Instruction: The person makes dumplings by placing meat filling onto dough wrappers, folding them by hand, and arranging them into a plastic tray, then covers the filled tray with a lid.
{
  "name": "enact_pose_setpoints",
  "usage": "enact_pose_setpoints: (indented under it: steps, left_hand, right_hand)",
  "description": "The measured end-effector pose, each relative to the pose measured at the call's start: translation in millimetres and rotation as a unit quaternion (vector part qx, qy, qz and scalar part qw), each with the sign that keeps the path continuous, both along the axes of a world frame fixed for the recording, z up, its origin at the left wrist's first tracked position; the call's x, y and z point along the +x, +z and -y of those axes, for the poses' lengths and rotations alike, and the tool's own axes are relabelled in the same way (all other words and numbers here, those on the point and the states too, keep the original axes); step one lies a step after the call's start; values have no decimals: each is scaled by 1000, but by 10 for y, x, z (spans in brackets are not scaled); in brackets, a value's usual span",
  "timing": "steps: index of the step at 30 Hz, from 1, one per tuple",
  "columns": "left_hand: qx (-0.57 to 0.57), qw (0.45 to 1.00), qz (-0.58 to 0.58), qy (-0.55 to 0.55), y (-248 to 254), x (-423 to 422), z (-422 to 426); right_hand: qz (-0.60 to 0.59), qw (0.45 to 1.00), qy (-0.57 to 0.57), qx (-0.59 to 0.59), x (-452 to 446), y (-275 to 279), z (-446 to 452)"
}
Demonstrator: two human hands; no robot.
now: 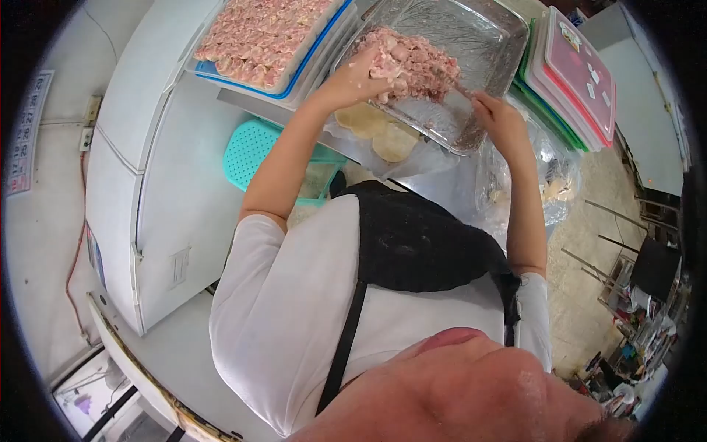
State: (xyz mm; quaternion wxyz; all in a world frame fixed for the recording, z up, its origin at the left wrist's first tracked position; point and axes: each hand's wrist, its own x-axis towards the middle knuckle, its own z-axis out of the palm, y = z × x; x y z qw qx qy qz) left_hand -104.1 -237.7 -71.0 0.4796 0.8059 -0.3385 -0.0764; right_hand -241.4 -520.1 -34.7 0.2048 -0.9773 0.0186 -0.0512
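My left hand (355,79) is at the near left edge of a metal tray (490,40), its fingers curled around a clump of pink meat mixture (387,62). A wrapper under the clump cannot be made out. A larger mound of minced meat (431,62) lies in the tray behind and beside it. My right hand (502,121), over the tray's right side, grips the thin handle of a utensil (464,90). Its far end runs into the meat, so its kind is hidden. Round pale yellow dough wrappers (395,141) lie just in front of the tray.
Left of the tray, a container (269,37) holds rows of meat-filled dumplings. Stacked lidded containers (574,66) stand at the right. Below them sits a clear plastic bag (541,180). A turquoise basket (254,151) is lower left, beside a white appliance (177,169).
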Motion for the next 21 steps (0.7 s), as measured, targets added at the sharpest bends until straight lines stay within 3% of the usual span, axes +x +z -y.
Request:
enact_pose_setpoints:
  steps: [3, 6, 9, 10, 12, 13, 17, 21]
  left_hand:
    - [5, 996, 67, -54, 487, -88, -86]
    - [-17, 986, 31, -163, 544, 12, -85]
    - [50, 972, 165, -157, 495, 138, -211]
    - [63, 980, 143, -126, 486, 153, -279]
    - [84, 989, 103, -61, 547, 215, -552]
    - [86, 988, 101, -79, 626, 236, -644]
    - [44, 985, 58, -158, 782, 405, -950]
    - [-51, 960, 82, -262, 695, 628, -1149]
  right_hand:
    - [38, 978, 19, 206, -143, 268, -191]
    - [1, 974, 66, 218, -123, 368, -705]
    - [4, 976, 117, 184, 9, 423, -807]
    - [-36, 988, 86, 121, 17, 600, -814]
    - [39, 989, 37, 139, -3, 716, -1006]
    - [75, 986, 13, 149, -9, 746, -1059]
    - [-107, 962, -24, 248, 75, 711, -1535]
    - [27, 982, 29, 183, 168, 625, -2159]
